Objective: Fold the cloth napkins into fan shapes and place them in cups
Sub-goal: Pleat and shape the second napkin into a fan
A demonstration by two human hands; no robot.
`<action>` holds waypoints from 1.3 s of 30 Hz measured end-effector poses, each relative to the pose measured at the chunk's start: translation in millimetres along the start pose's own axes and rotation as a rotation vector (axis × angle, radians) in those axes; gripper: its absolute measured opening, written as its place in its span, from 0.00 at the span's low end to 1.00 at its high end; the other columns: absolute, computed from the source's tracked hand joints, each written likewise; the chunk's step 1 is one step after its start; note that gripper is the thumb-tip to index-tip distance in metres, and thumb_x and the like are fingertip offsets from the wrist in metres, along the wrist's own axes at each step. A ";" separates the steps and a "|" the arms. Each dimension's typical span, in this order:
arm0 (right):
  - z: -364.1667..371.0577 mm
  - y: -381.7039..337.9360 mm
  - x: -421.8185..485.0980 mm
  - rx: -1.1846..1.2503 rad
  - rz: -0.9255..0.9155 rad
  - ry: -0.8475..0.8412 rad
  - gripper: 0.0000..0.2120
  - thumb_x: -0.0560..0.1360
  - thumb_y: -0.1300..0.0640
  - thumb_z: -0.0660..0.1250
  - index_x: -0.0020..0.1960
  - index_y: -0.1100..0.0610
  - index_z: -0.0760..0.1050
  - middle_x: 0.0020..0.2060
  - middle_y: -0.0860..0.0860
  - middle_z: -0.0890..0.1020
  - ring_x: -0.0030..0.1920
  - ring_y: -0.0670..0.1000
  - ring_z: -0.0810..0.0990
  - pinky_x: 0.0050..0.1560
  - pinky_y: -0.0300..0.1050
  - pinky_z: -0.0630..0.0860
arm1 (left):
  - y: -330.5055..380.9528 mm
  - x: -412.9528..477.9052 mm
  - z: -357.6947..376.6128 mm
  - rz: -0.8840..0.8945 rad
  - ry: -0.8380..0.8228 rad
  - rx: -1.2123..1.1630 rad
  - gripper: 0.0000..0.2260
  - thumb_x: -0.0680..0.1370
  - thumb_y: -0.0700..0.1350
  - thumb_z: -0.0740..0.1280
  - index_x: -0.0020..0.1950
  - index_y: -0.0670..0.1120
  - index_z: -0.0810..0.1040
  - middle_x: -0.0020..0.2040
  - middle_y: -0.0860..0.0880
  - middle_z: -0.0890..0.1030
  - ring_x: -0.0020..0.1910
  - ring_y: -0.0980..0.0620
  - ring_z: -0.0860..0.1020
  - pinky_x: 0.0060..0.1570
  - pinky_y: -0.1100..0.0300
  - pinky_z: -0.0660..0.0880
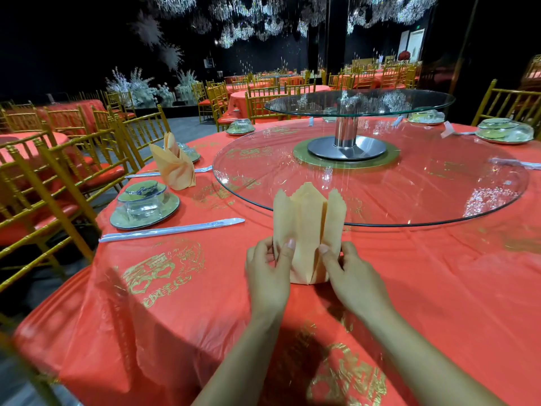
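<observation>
1. Here, the red worktop (205, 303) carries a wide glass turntable (409, 194);
2. the folded napkin (307, 224) stands upright on the worktop, just before the turntable's near rim;
3. the left grip (268, 271) pinches its left fold low down; the right grip (351, 276) pinches its right fold.

The folded napkin (307, 230) stands upright on the surface (205, 303), just before the near rim of the large glass turntable (439, 194). The left hand (268, 276) holds its left side and the right hand (351, 276) its right side, both low down. A smaller glass tier (360, 102) sits above the turntable on a central post (347, 127). To the left lies a wrapped chopstick pack (172, 230). Behind it a plate (169, 208) carries stacked dishes (143, 197), and farther back stands a second folded napkin (174, 168). Chairs (58, 177) line the surface's left side.
</observation>
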State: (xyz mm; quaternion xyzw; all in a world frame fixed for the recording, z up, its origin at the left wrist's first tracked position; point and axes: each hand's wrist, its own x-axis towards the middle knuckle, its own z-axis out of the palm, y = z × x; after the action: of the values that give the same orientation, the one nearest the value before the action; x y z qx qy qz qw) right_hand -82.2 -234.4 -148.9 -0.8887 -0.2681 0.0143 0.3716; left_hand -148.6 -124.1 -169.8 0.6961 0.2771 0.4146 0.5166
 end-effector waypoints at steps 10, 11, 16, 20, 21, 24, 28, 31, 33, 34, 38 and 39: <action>-2.3 5.6 4.3 0.192 0.038 0.018 0.22 0.80 0.46 0.46 0.55 0.59 0.73 0.57 0.61 0.78 0.60 0.61 0.73 0.54 0.51 0.67 | -9.4 3.2 0.8 -0.080 0.056 -0.208 0.15 0.69 0.65 0.61 0.36 0.54 0.75 0.40 0.46 0.74 0.40 0.52 0.71 0.46 0.52 0.69; -2.5 6.5 5.0 0.206 0.050 0.020 0.22 0.81 0.47 0.46 0.53 0.59 0.74 0.56 0.61 0.78 0.59 0.61 0.74 0.54 0.50 0.67 | -8.1 2.9 0.2 -0.098 0.070 -0.238 0.16 0.70 0.63 0.62 0.33 0.52 0.73 0.37 0.47 0.71 0.39 0.52 0.69 0.44 0.53 0.67; -1.3 10.3 7.4 0.260 0.057 0.039 0.22 0.81 0.50 0.47 0.52 0.63 0.75 0.55 0.62 0.79 0.57 0.60 0.74 0.48 0.47 0.64 | 1.3 -1.4 -0.2 -0.207 0.131 -0.468 0.12 0.80 0.45 0.61 0.37 0.47 0.76 0.32 0.55 0.78 0.34 0.58 0.73 0.36 0.64 0.71; -1.4 12.6 7.8 0.282 0.050 0.046 0.23 0.82 0.51 0.47 0.52 0.64 0.76 0.55 0.62 0.79 0.57 0.60 0.74 0.48 0.46 0.64 | 1.9 -1.0 -0.9 -0.243 0.138 -0.508 0.12 0.80 0.44 0.60 0.41 0.50 0.79 0.33 0.59 0.82 0.34 0.63 0.78 0.34 0.71 0.74; -1.7 12.7 7.8 0.289 0.049 0.046 0.23 0.82 0.52 0.47 0.52 0.65 0.76 0.55 0.63 0.79 0.57 0.60 0.74 0.49 0.46 0.64 | 2.6 -1.7 -1.2 -0.245 0.134 -0.505 0.12 0.81 0.44 0.60 0.41 0.50 0.79 0.33 0.60 0.83 0.35 0.63 0.78 0.36 0.70 0.74; -3.1 12.2 8.4 0.299 0.055 0.043 0.23 0.82 0.53 0.47 0.54 0.66 0.76 0.56 0.64 0.78 0.59 0.60 0.74 0.50 0.46 0.65 | 5.1 -4.2 -2.5 -0.244 0.120 -0.494 0.12 0.81 0.44 0.59 0.41 0.50 0.79 0.34 0.60 0.83 0.36 0.62 0.78 0.39 0.68 0.75; -3.0 12.9 7.1 0.319 0.056 0.015 0.24 0.82 0.52 0.46 0.56 0.64 0.76 0.58 0.62 0.78 0.60 0.60 0.74 0.48 0.42 0.63 | 6.4 -5.6 -4.3 -0.234 0.105 -0.471 0.11 0.81 0.45 0.59 0.43 0.50 0.79 0.37 0.57 0.83 0.37 0.60 0.78 0.39 0.69 0.75; -1.1 14.1 5.6 0.324 0.049 0.003 0.24 0.82 0.52 0.46 0.56 0.64 0.76 0.57 0.62 0.78 0.59 0.59 0.73 0.47 0.42 0.62 | 6.3 -7.0 -5.5 -0.208 0.088 -0.422 0.12 0.81 0.46 0.59 0.41 0.48 0.78 0.39 0.56 0.81 0.40 0.57 0.76 0.40 0.68 0.73; -0.8 13.9 5.5 0.318 0.056 -0.002 0.23 0.82 0.52 0.46 0.57 0.65 0.75 0.57 0.63 0.78 0.59 0.59 0.73 0.47 0.42 0.62 | 6.6 -8.3 -6.2 -0.202 0.059 -0.403 0.12 0.81 0.46 0.59 0.40 0.49 0.79 0.38 0.56 0.81 0.40 0.57 0.76 0.42 0.66 0.73; -0.8 13.6 5.4 0.313 0.059 -0.006 0.23 0.82 0.52 0.46 0.56 0.66 0.75 0.57 0.63 0.78 0.59 0.59 0.73 0.47 0.43 0.62 | 7.1 -9.1 -6.5 -0.206 0.043 -0.403 0.13 0.81 0.46 0.59 0.41 0.48 0.79 0.38 0.56 0.82 0.41 0.56 0.77 0.45 0.63 0.74; -1.5 12.5 5.6 0.307 0.052 -0.009 0.24 0.82 0.52 0.46 0.55 0.65 0.76 0.56 0.63 0.78 0.57 0.59 0.74 0.47 0.42 0.61 | 7.7 -9.4 -8.7 -0.209 0.029 -0.387 0.12 0.81 0.47 0.58 0.44 0.47 0.80 0.42 0.52 0.82 0.44 0.54 0.77 0.49 0.59 0.73; -1.6 13.2 5.9 0.312 0.046 -0.008 0.24 0.82 0.52 0.46 0.56 0.66 0.75 0.56 0.62 0.78 0.57 0.58 0.74 0.47 0.42 0.62 | 7.5 -9.5 -9.5 -0.208 0.030 -0.382 0.13 0.81 0.47 0.58 0.44 0.48 0.79 0.42 0.53 0.82 0.43 0.54 0.77 0.47 0.60 0.73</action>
State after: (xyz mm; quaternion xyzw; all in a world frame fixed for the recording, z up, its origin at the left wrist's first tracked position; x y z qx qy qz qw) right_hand -70.6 -240.2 -155.5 -0.8260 -0.2435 0.0679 0.5039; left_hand -161.9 -129.5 -164.2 0.5468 0.2714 0.4145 0.6749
